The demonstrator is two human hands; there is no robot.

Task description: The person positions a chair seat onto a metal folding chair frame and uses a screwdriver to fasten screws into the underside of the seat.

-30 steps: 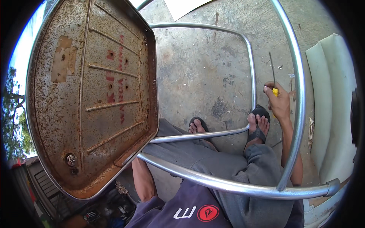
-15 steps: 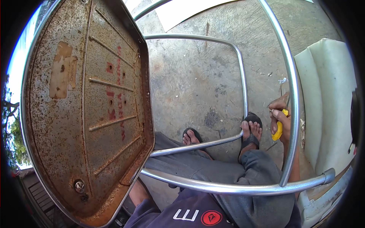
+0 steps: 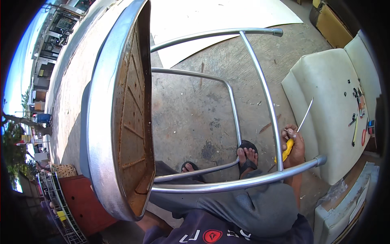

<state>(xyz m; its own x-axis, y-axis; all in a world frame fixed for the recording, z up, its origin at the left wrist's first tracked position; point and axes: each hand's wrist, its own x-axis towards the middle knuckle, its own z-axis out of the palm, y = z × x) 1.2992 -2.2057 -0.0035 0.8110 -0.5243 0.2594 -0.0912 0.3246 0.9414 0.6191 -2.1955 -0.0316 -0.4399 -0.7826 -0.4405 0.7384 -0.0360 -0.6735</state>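
Note:
A metal chair lies tipped over across my lap. The rusty underside of its seat (image 3: 132,105) faces right, and its shiny rim (image 3: 106,110) stands at the left. Chromed tube legs (image 3: 211,186) run from it to the right. In my right hand (image 3: 294,147), closed just beyond a chair tube, is a screwdriver (image 3: 289,149) with a yellow handle; its thin shaft points up and away. Something tiny and pale shows at the fingertips, too small to name. My left forearm (image 3: 153,223) goes behind the seat, which hides the left hand.
At right stands a cream padded seat (image 3: 325,81) bearing small dark parts, red-handled pliers (image 3: 364,137) and other tools. A white sheet (image 3: 227,20) lies on the concrete floor (image 3: 187,110) at the far side. A wire rack (image 3: 61,207) and a red-brown box (image 3: 87,203) are at lower left.
My view has swung, and the seat has turned so its underside shows narrower and its outer rim faces me. My right hand has turned the screwdriver; its shaft now shows plainly.

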